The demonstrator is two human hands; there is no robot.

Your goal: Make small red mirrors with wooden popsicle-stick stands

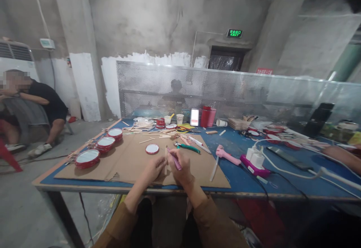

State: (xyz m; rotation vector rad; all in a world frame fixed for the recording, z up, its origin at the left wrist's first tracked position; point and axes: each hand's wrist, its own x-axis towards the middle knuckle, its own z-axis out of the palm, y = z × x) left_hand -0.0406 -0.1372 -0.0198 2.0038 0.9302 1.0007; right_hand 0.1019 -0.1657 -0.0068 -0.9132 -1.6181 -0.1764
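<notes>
My left hand (pixel 153 170) is closed on a thin flat wooden stick (pixel 166 167) that stands roughly upright in view over the cardboard sheet (pixel 126 165). Wrapped round a purple pen (pixel 177 164), my right hand (pixel 184 167) has the pen's upper end near the top of the stick; whether they touch I cannot tell. Just beyond my hands lies a small round red-rimmed white disc (pixel 152 148). Green-handled pliers (pixel 190 148) and a white marker (pixel 201 145) lie to the right of them. Three red-rimmed drums (pixel 87 158) line the left side of the cardboard.
A pink glue gun (pixel 228 155) and a purple power strip (pixel 255 167) with cables lie on the right. Loose sticks, paper cups (pixel 179 119), a lit phone (pixel 194 117) and a red bottle (pixel 205 116) stand along the back. Another person's arm (pixel 342 158) reaches in at right.
</notes>
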